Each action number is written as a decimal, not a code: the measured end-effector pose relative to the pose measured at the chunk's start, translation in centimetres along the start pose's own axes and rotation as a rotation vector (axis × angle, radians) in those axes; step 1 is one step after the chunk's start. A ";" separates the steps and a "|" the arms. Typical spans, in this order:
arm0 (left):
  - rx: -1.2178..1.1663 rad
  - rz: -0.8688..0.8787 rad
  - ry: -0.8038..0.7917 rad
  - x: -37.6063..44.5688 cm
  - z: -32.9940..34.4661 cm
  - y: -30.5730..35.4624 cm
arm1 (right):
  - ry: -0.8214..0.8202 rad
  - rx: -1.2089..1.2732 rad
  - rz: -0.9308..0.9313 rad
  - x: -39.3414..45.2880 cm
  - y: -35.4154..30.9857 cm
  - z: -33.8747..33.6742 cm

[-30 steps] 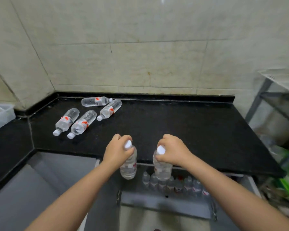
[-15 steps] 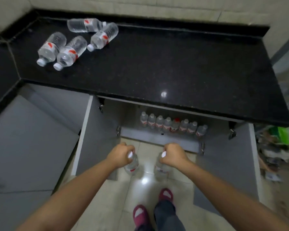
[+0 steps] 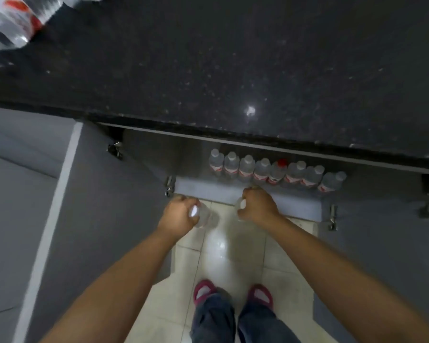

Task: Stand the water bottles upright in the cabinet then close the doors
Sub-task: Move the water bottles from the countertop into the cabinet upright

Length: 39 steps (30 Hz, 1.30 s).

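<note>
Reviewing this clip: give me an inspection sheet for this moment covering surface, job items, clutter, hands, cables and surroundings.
Surface: black speckled countertop, glossy, with a light reflection.
Job's things: row of upright bottles in the open cabinet, one with a red cap; one bottle in the left hand; one bottle in the right hand, mostly hidden; blurred bottles lying on the countertop at top left.
Cabinet doors: left door and right door both swung open.
Clutter: nothing seen.
Hands: left hand and right hand each grip a bottle near its cap, in front of the cabinet.
Cables: nothing seen.
Surroundings: pale tiled floor; person's red slippers.
</note>
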<state>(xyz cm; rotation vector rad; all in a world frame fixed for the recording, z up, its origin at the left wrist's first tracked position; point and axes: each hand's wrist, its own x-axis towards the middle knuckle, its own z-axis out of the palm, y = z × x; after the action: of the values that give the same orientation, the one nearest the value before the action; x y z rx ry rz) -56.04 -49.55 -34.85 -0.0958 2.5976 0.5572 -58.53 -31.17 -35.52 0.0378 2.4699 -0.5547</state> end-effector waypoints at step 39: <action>0.143 0.148 0.314 24.4 12.6 -12.7 | 0.328 -0.159 -0.226 22.0 4.3 14.5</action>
<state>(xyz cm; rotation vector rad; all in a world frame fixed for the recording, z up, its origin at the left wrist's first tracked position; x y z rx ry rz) -69.96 -55.33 -61.08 0.0616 2.9599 0.4345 -67.92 -35.19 -60.17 -0.2339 2.8532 -0.4735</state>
